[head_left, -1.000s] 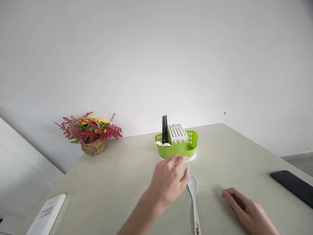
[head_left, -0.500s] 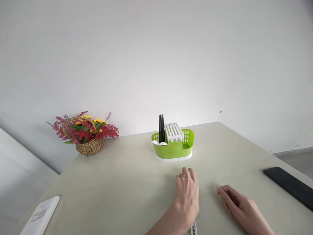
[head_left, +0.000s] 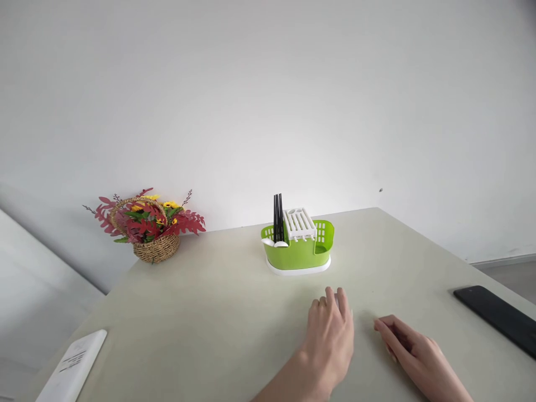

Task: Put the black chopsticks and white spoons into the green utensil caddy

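My left hand [head_left: 330, 335] lies palm down on the pale table [head_left: 209, 312], fingers together and curved down over the spot where a white spoon lay. The spoon is hidden under the hand, apart from a white sliver by the fingertips. My right hand [head_left: 414, 352] rests on the table just to the right, fingers loosely bent, holding nothing. Beyond both hands stands a green cutlery holder [head_left: 298, 251] with a white rack, black chopsticks [head_left: 277, 218] and white spoon heads inside.
A wicker basket of red and yellow flowers [head_left: 151, 226] sits at the back left by the wall. A black phone [head_left: 496, 318] lies at the right edge. A white flat device [head_left: 73, 365] lies at the near left corner.
My left hand came back from the green holder, swung right and settled over the white spoon, which it now covers. My right hand has barely moved.
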The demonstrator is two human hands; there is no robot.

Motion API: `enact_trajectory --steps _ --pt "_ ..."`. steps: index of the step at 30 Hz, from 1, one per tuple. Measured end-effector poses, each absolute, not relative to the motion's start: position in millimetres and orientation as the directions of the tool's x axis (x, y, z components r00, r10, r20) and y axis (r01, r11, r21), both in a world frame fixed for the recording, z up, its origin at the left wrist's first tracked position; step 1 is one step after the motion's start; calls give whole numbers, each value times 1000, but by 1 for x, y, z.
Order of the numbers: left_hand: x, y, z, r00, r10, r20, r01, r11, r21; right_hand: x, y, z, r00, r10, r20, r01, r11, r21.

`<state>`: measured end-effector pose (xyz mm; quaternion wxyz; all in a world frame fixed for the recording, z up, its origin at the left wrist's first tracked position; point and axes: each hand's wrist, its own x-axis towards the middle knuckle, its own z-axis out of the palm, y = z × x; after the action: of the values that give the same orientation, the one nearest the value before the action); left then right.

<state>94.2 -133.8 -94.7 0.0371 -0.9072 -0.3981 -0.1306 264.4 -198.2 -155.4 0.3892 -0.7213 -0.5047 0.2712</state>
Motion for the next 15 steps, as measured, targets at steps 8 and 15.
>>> enact_trajectory --steps 8,15 --pt "47 -94 24 447 620 645 421 -782 460 276 -197 -166 290 955 -56 566 -219 -795" --pt "1 -19 63 46 487 872 497 -769 403 282 -196 -174 240 965 -108 578 -231 -782"
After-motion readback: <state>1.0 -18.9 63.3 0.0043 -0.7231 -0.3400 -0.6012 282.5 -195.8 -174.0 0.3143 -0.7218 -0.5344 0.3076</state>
